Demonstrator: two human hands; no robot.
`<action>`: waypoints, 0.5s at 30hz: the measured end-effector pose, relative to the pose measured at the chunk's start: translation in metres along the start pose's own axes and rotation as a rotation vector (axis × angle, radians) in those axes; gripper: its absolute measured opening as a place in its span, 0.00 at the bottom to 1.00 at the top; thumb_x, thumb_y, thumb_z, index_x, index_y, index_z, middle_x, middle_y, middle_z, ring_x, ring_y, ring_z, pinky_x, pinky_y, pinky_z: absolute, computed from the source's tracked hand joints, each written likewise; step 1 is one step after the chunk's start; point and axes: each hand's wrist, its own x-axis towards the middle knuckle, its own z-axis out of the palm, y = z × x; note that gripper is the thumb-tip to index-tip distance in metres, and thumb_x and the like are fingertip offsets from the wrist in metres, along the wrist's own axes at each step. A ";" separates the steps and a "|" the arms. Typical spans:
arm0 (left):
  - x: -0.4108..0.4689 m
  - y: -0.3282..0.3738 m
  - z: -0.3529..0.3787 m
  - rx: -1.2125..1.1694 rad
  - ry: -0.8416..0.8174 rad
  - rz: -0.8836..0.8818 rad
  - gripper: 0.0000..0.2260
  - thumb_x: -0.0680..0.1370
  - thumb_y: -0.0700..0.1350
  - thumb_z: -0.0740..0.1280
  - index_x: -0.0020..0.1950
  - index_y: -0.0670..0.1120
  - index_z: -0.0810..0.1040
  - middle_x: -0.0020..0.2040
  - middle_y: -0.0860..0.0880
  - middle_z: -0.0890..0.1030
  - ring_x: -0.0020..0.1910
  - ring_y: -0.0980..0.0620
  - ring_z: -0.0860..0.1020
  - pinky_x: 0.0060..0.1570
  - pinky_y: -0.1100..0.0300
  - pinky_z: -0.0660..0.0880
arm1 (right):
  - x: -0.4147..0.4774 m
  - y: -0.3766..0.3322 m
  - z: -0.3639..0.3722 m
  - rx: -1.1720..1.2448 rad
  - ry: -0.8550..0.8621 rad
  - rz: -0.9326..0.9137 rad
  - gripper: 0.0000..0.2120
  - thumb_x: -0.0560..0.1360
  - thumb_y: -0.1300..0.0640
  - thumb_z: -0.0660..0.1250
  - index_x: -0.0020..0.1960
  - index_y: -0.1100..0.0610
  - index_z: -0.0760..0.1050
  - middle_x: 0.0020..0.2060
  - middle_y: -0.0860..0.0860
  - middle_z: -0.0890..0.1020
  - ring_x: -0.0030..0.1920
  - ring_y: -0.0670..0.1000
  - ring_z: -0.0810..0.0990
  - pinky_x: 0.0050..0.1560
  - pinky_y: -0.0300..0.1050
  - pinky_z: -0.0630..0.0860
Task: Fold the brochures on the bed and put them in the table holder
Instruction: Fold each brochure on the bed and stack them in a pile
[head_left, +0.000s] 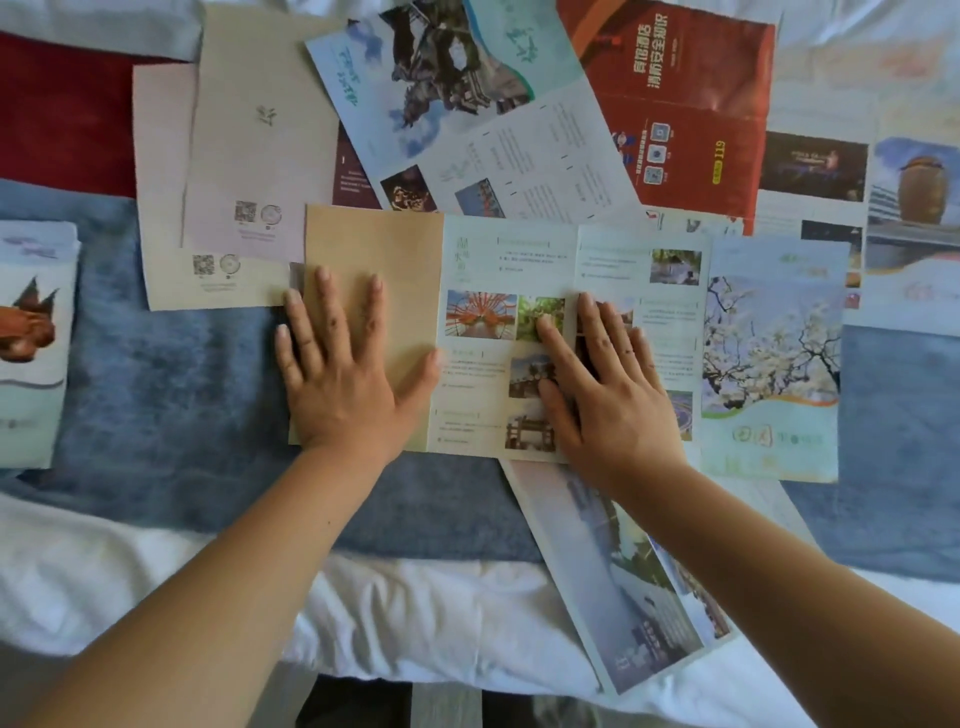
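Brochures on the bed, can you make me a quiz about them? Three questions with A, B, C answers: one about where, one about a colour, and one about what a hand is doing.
1. Where does the left hand rest?
A. on the tan panel of the open brochure
B. on a pillow
C. on the floor

2. What colour is the 119 brochure?
A. green
B. red
C. black

3. How is the right hand?
A. curled in a fist
B. pinching a pen
C. flat, with fingers spread on the photo pages

Answers:
1 A, its palm and fingers lie on the tan panel.
2 B, its background is red around the yellow number.
3 C, its straight fingers press down on the open brochure.
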 end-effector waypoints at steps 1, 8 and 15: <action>-0.001 -0.014 0.000 0.005 0.001 -0.006 0.41 0.76 0.75 0.41 0.83 0.57 0.35 0.83 0.42 0.36 0.82 0.36 0.38 0.79 0.41 0.38 | 0.002 -0.007 0.001 -0.021 -0.007 -0.035 0.28 0.86 0.41 0.50 0.84 0.43 0.49 0.83 0.53 0.47 0.83 0.54 0.43 0.82 0.56 0.46; -0.008 -0.108 -0.002 0.005 0.019 -0.092 0.41 0.77 0.74 0.42 0.84 0.56 0.38 0.84 0.42 0.39 0.83 0.40 0.41 0.80 0.40 0.42 | 0.020 -0.039 0.006 -0.094 -0.067 -0.058 0.30 0.85 0.37 0.47 0.83 0.41 0.42 0.83 0.54 0.41 0.82 0.55 0.38 0.82 0.57 0.43; -0.008 -0.135 0.001 -0.156 0.055 -0.030 0.44 0.75 0.76 0.49 0.85 0.54 0.45 0.85 0.44 0.43 0.83 0.43 0.43 0.80 0.43 0.44 | 0.026 -0.039 0.009 -0.104 -0.006 -0.021 0.30 0.85 0.37 0.47 0.84 0.43 0.44 0.83 0.53 0.42 0.83 0.55 0.39 0.82 0.57 0.43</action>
